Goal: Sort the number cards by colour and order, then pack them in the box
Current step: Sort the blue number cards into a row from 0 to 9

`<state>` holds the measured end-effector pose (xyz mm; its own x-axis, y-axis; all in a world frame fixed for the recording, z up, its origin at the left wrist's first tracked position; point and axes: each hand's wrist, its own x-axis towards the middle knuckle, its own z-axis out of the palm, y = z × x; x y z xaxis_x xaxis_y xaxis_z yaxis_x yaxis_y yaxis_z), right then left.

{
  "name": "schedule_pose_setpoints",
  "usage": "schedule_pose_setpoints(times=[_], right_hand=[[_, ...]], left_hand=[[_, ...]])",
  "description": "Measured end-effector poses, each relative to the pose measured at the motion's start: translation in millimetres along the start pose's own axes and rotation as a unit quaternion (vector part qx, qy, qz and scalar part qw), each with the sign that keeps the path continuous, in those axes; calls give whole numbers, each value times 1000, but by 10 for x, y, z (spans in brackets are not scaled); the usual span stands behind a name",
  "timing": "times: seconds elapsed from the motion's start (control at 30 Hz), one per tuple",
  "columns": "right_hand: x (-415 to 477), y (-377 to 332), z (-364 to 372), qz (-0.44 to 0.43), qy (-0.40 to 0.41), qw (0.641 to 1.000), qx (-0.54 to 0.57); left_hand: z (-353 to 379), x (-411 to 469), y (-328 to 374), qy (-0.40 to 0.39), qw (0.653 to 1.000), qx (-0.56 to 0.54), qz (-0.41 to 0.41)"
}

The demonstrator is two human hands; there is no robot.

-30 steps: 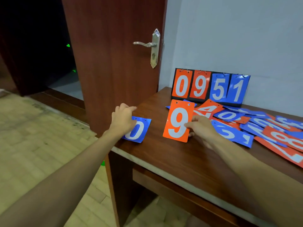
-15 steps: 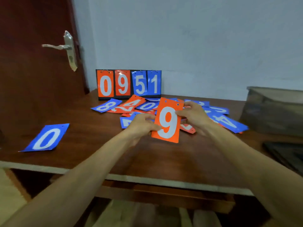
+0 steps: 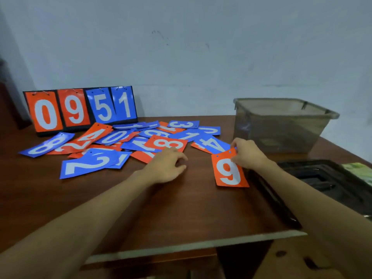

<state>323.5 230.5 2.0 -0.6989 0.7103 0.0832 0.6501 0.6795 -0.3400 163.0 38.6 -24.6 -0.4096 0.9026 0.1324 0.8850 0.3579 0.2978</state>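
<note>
My right hand [image 3: 248,153] pinches the top edge of an orange 9 card [image 3: 229,171], which lies flat on the wooden table [image 3: 181,208] to the right of the pile. My left hand [image 3: 168,165] hovers with loosely curled fingers and holds nothing, just in front of an orange 8 card [image 3: 167,143]. A scattered pile of orange and blue number cards [image 3: 124,139] covers the table's middle, with a blue 2 card [image 3: 90,165] at its front left. A clear grey plastic box [image 3: 281,125] stands at the back right.
A black scoreboard stand [image 3: 80,109] showing 0 9 5 1 leans against the wall at the back left. A black lid or tray [image 3: 322,184] lies at the right edge, a green item [image 3: 360,172] beyond it. The table's front edge [image 3: 191,246] is close.
The view swung right, off the door. My right hand carried the orange 9 card to the right and set it down on the table. My left hand let go of it and stays near the pile.
</note>
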Motion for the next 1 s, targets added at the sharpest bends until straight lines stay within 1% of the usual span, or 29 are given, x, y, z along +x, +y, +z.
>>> schedule_pose_setpoints(times=[0.07,0.17,0.23,0.3,0.33,0.4,0.5,0.6,0.67,0.73,0.8,0.9,0.93,1.0], right_hand=[[59,-27,27,10,-12,999,-52],[146,-85,40,10,-12,993,-121],[190,-120,51,-12,5,987,-162],[265,-155,82,-52,28,979,-197],[313,-186,99,-76,32,976,-200],[411,-259,145,-104,17,980,-169],[598,-361,269,-99,-36,984,-143],[796,-408,372,-94,-79,981,-151],[883,-442,354,-117,-92,975,-166],[926,-495,306,-163,-98,959,-209],[942,-556,278,-211,-96,940,-249],[933,-625,279,-236,-89,930,-266],[920,-640,281,-238,-71,931,-268],[887,-660,264,-246,-3,930,-273]], left_hand=[[-3,78,-102,-16,999,37,-17],[-11,140,-202,-32,999,22,-33],[-17,160,-257,-29,999,9,-32],[-46,190,-296,-32,999,6,-33],[-67,214,-307,-36,999,7,-35],[-111,269,-318,-42,998,17,-35],[-146,342,-348,-46,998,33,-30],[-142,406,-433,-48,998,28,-37],[-144,449,-494,-43,998,17,-45],[-144,491,-540,-37,998,11,-45],[-145,530,-553,-35,998,8,-45],[-138,576,-548,-45,998,14,-51],[-133,583,-549,-48,997,17,-52],[-124,578,-538,-35,998,1,-54]])
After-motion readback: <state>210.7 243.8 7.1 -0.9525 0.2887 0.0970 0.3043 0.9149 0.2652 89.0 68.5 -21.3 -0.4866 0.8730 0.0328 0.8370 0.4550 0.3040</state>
